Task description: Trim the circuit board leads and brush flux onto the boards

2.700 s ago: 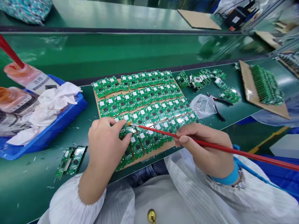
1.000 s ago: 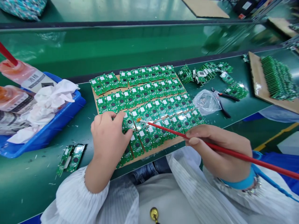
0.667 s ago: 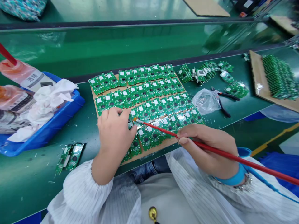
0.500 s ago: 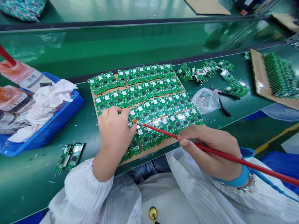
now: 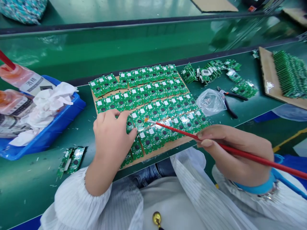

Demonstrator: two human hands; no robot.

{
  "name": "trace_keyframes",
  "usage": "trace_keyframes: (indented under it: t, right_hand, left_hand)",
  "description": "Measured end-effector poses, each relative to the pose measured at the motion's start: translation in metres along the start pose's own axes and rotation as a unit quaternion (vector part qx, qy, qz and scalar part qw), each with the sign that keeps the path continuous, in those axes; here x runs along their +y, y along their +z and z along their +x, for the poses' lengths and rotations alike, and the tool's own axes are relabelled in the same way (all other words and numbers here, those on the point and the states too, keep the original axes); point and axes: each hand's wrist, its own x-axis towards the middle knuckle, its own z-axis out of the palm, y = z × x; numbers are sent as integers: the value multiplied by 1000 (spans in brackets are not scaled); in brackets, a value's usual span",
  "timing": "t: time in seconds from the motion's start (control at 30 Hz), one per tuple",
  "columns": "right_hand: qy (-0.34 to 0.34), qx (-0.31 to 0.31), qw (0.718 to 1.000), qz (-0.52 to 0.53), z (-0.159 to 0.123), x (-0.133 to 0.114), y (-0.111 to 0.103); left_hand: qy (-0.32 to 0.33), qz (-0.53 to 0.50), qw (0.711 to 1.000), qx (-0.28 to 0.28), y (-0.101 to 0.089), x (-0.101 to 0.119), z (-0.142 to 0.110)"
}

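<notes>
Rows of green circuit boards (image 5: pixel 157 111) with white squares and dark round spots lie on a cardboard sheet (image 5: pixel 158 151) in front of me. My left hand (image 5: pixel 110 135) rests over the left part of the lower rows, thumb apart from the fingers and fingertips partly hidden. Between finger and thumb, my right hand (image 5: pixel 233 153) pinches a long red paintbrush (image 5: pixel 177 131). The brush's orange-brown tip is over the third row, just right of my left thumb; whether it touches a board I cannot tell. A blue band circles my right wrist.
A blue bin (image 5: pixel 64 116) with bottles and crumpled white tissue (image 5: pixel 51 100) stands at left. Two loose boards (image 5: pixel 71 160) lie below it. To the right are a clear plastic bag (image 5: pixel 211 102), black-handled cutters (image 5: pixel 230 102), piled boards (image 5: pixel 208 73) and boards standing on cardboard (image 5: pixel 267 73).
The right hand and the brush have moved to the right, so the tip is farther from my left thumb. My left hand has shifted slightly left.
</notes>
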Motion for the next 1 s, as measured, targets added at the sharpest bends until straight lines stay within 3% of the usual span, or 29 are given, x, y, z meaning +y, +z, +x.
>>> trace_keyframes:
  t: [0.23,0.5,0.77,1.0]
  right_hand:
    - [-8,-5,1000,27,1,9,2]
    - [-66,-32,997,37,9,10,5]
    - [-52,-87,993,59,10,9,0]
    - [-45,-57,995,67,14,10,0]
  left_hand:
    - [89,42,995,-33,-21,4,0]
    - [141,97,982,-75,-3,14,28]
    - [147,106,979,-96,4,15,36]
    - [157,112,978,-79,9,15,36]
